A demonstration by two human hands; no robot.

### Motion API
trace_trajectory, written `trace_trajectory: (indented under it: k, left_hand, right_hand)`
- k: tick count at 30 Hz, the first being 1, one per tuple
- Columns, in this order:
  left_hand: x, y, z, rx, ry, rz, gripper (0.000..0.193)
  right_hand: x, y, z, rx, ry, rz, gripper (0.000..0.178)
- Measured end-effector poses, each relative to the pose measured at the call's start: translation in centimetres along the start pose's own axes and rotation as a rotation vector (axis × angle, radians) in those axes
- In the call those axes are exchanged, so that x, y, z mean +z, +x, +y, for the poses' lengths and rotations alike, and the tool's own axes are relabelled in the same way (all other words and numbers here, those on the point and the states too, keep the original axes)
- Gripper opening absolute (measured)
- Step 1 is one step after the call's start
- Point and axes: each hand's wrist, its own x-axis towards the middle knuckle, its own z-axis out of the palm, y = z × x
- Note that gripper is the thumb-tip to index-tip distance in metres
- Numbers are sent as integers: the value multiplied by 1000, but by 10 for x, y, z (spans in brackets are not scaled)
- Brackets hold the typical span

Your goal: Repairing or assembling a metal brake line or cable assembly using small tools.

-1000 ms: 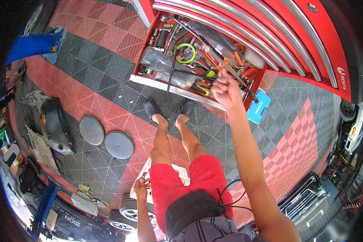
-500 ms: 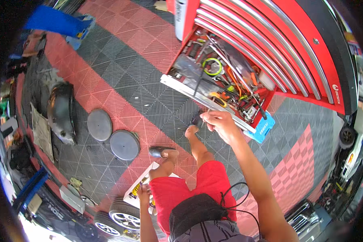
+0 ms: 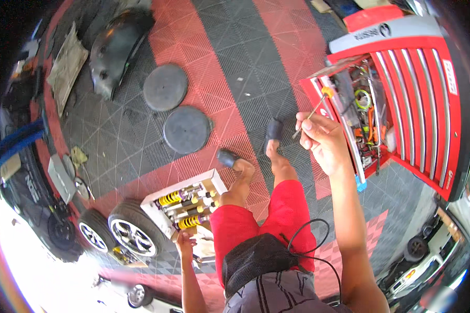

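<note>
My right hand (image 3: 322, 140) pinches the thin metal shaft of a screwdriver (image 3: 313, 111) between thumb and fingers. Its short yellow-orange handle (image 3: 327, 92) points up and away, in front of the edge of an open drawer. My left hand (image 3: 185, 245) hangs low with its fingers loosely apart and nothing visible in it. It is nearest to a white cardboard box (image 3: 152, 213) holding coilover shocks with yellow springs (image 3: 189, 222); whether it touches the box I cannot tell.
To the right stands a red tool chest (image 3: 418, 112), its pulled-out drawer (image 3: 361, 151) full of tools. Two round dark discs (image 3: 187, 129), a black curved panel (image 3: 115, 52) and wheels with tires (image 3: 136, 232) lie to the left. Cars are parked around.
The view has swung, so the tool chest sits farther right and the shock box shows more fully. The screwdriver in my right hand now shows clearly with its handle.
</note>
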Motion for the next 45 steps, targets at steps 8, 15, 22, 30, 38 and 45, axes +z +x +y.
trace_trajectory:
  k: [8,15,22,30,38,45]
  left_hand:
    - [-48,-22,-16,-32,-107,193,31]
    - [-16,-13,-34,-257,-220,153,33]
    - [4,10,-9,-209,-301,204,37]
    - [-13,28,-57,-433,-463,257,21]
    - [-161,101,-91,-534,-853,341,30]
    - [-282,125,-114,-660,-1021,294,26]
  right_hand:
    - [137,73,37,121,-57,-246,26]
    - [238,127,71,84,-473,-277,48]
    - [330,146,119,192,-603,-601,68]
    - [494,155,189,239,-815,-753,18]
    - [675,128,342,225,-946,-895,12]
    - [722,175,448,262,-1420,-623,10]
